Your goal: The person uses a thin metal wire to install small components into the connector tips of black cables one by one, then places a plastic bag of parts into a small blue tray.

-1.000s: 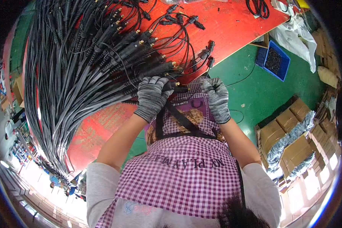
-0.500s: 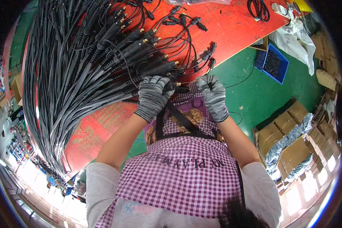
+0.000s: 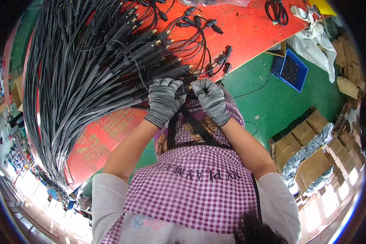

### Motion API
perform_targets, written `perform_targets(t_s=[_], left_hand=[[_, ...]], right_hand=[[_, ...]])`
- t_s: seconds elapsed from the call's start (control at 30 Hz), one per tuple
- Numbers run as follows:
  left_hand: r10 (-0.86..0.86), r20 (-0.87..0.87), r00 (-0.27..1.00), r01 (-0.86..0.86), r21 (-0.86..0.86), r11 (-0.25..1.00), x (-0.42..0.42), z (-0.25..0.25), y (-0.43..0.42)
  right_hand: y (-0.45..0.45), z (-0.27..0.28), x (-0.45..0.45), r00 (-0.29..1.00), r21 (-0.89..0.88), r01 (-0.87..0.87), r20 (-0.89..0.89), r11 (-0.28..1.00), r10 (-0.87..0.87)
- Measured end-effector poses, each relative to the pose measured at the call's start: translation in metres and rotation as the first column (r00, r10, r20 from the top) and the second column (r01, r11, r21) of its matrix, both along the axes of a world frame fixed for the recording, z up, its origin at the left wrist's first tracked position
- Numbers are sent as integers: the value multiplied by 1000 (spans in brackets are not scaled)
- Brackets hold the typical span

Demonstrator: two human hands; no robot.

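My left hand [image 3: 165,99], in a grey knitted glove, is closed around a black connector with a brass tip at the near end of the cable bundle. My right hand [image 3: 210,99], gloved alike, is pinched right at that connector's tip; what its fingers hold is hidden. Long black cables [image 3: 75,93] fan over the left of the red table [image 3: 248,24]. Their thick black connectors [image 3: 150,51] with brass ends point right. Thin leads with small black plugs [image 3: 213,25] lie beyond them.
A blue bin [image 3: 293,71] of small dark parts stands on the green floor right of the table. Cardboard boxes [image 3: 290,148] with plastic wrap are at the lower right. A coiled black cable [image 3: 277,11] lies at the table's far right, near a white bag [image 3: 319,51].
My right hand has moved left, from a short distance away up to the connector at my left hand. The thin strand seen between the hands is no longer visible. My left hand has barely moved.
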State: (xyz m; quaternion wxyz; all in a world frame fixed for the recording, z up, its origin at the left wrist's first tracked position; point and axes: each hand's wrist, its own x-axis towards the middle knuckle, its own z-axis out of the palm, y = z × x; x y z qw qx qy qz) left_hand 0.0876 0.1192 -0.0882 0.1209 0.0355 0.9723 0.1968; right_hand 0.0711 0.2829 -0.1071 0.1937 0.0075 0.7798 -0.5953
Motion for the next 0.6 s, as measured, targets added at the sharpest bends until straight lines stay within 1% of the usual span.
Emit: perform_targets(t_s=[0.03, 0.07, 0.1, 0.13, 0.17, 0.23, 0.27, 0.37, 0.4, 0.5, 0.53, 0.6], left_hand=[[5, -44, 999, -6, -13, 1000, -1, -3, 1], [8, -86, 996, -10, -23, 1000, -1, -5, 2], [10, -128, 992, -14, -33, 999, -1, -6, 4], [15, -263, 965, -26, -37, 999, -4, -8, 8], [-19, -221, 975, -2, -94, 996, -7, -11, 11], [-87, -125, 988, 61, -200, 978, -13, -16, 16], [-227, -189, 956, 211, -99, 972, -12, -21, 18], [-379, -123, 917, 360, -151, 921, 0, -39, 34], [-423, 42, 905, 422, -221, 879, 8, -43, 41], [-467, -35, 883, 434, -313, 844, 27, -62, 46], [-431, -15, 902, 404, -316, 858, 31, -69, 49], [-395, -31, 918, 360, -351, 864, 36, -77, 54]], right_hand=[[-2, 2, -3, 991, -8, 31, 130, 999, -30], [0, -3, -4, 981, -72, 73, 183, 995, -59], [7, -8, -7, 980, -51, 126, 163, 991, -117], [20, -14, -13, 976, -32, 175, 140, 984, -169], [32, -18, -17, 970, -15, 218, 117, 976, -215], [51, -10, -20, 897, -113, 406, 239, 907, -372], [61, -6, -19, 842, -145, 505, 302, 851, -448], [87, -17, 4, 927, -67, 361, 138, 930, -350], [90, -19, 10, 922, -2, 356, 167, 935, -350], [91, -27, 21, 930, 61, 345, 113, 936, -350], [87, -24, 24, 921, 26, 379, 80, 925, -380], [88, -34, 31, 914, 35, 383, 129, 923, -384]])
